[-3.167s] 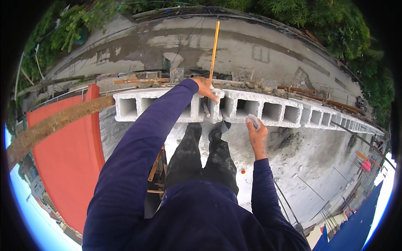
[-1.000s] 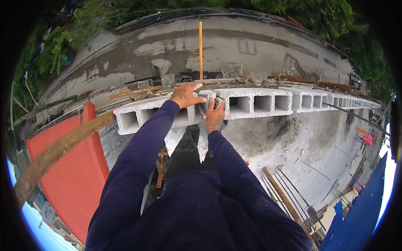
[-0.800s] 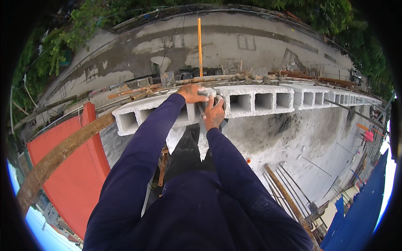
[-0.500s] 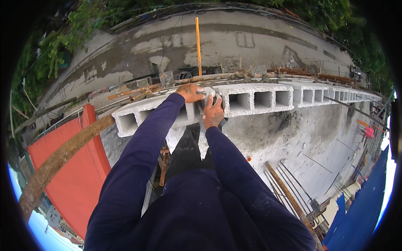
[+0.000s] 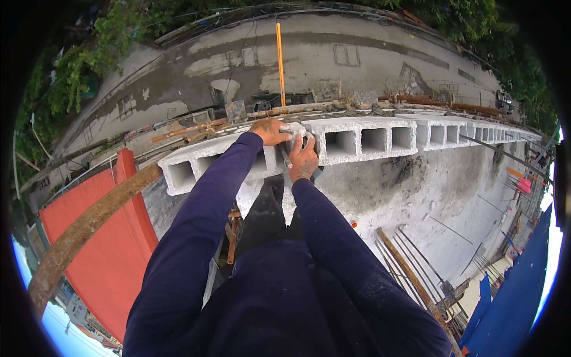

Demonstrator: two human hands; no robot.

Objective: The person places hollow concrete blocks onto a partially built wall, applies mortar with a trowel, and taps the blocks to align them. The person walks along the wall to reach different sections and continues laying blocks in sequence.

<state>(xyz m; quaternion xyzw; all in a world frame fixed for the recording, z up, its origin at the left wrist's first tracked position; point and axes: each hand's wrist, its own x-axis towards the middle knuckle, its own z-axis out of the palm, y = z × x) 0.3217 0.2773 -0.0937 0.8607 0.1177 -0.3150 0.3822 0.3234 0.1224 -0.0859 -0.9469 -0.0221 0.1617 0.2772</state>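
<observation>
Dark-sleeved forearms run up from below. Right hand [image 5: 304, 160] lies flat, fingers spread, on the near face of a hollow concrete block [image 5: 297, 140] atop the wall course [image 5: 380, 137]. Left hand [image 5: 269, 131] curls over that block's top edge, gripping it. Beyond, an orange rod [image 5: 279, 56] stands upright and rusty rebar [image 5: 196, 128] lies alongside. Risk: block may tip off the course if pushed unevenly; fingers could be pinched at the joint.

Pale grey hollow blocks [image 5: 357, 138] run across from nine toward three o'clock, an orange rod [image 5: 279, 59] stands at twelve, red sheeting [image 5: 98, 238] at eight, dark blue sleeves [image 5: 202, 226] at six.
</observation>
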